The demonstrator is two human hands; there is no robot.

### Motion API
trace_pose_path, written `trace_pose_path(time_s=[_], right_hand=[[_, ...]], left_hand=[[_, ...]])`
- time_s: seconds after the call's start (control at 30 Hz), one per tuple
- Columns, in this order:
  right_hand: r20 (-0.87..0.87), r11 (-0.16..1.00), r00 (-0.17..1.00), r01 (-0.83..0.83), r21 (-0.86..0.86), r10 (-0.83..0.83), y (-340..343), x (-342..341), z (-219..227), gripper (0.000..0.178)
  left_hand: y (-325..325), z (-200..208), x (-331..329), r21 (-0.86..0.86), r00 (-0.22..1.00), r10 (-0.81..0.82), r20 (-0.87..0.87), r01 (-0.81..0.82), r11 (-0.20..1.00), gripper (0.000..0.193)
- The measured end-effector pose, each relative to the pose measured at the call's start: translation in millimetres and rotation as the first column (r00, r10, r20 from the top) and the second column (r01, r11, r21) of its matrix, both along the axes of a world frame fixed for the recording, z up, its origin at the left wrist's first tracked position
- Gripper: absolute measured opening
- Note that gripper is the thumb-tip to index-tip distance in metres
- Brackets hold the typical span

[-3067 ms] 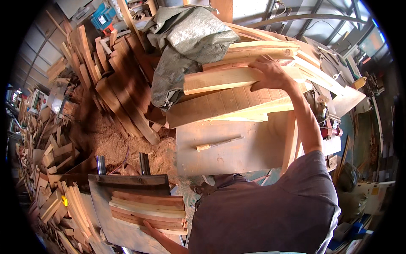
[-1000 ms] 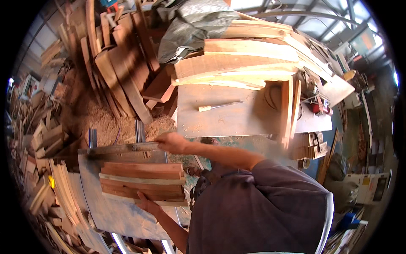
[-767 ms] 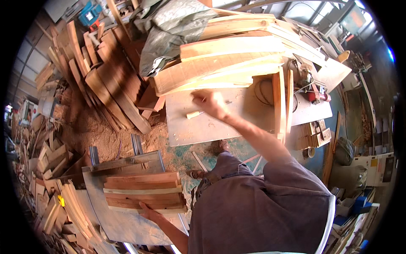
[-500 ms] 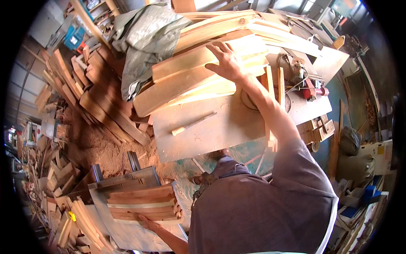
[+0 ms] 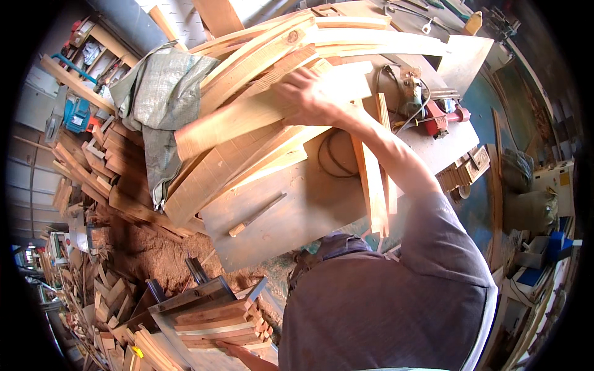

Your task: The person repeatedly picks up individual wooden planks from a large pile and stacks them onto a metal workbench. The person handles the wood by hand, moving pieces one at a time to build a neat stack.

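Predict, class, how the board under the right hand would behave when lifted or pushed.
Likely stiff: the board looks like solid wood with no visible sag. Its left end may dip, since the right hand sits well away from it. Probably slides rather than rolls, given its broad flat face.

Grips with bent fingers (image 5: 297,79) of the right hand (image 5: 307,97) at the frame's upper centre; rests the left hand (image 5: 232,349) low, left of centre.

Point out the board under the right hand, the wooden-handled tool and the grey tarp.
Board (image 5: 234,121): head view, left part of its face.
Wooden-handled tool (image 5: 261,213): head view, its blade.
Grey tarp (image 5: 167,93): head view, its creased middle.
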State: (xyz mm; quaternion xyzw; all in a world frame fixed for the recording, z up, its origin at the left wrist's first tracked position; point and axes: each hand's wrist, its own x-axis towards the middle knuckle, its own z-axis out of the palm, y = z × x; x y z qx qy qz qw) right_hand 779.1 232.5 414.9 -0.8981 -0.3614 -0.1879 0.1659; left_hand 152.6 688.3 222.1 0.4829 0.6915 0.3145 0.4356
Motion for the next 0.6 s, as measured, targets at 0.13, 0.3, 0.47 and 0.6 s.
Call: trace_pose_path(time_s=[0.13, 0.3, 0.47, 0.6], right_hand=[[-0.132, 0.905, 0.938, 0.343, 0.251, -0.319, -69, -36, -1, 0.086], [-0.561, 0.410, 0.808, 0.579, 0.704, -0.178, -130, -77, -26, 0.071], [-0.678, 0.218, 0.735, 0.661, 0.718, 0.006, -179, -117, -90, 0.066], [-0.643, -0.074, 0.613, 0.747, 0.660, 0.459, -152, -150, -107, 0.062]], left_hand=[[-5, 5, 9, 0.013, 1.000, -0.005, -0.027, 0.005, 1.000, 0.131], [-8, 2, 13, 0.015, 0.999, 0.002, -0.036, -0.001, 1.000, 0.129], [-4, -1, 17, 0.015, 0.998, -0.029, -0.053, 0.030, 0.999, 0.128], [1, -3, 14, 0.023, 0.998, -0.041, -0.055, 0.043, 0.999, 0.126]])
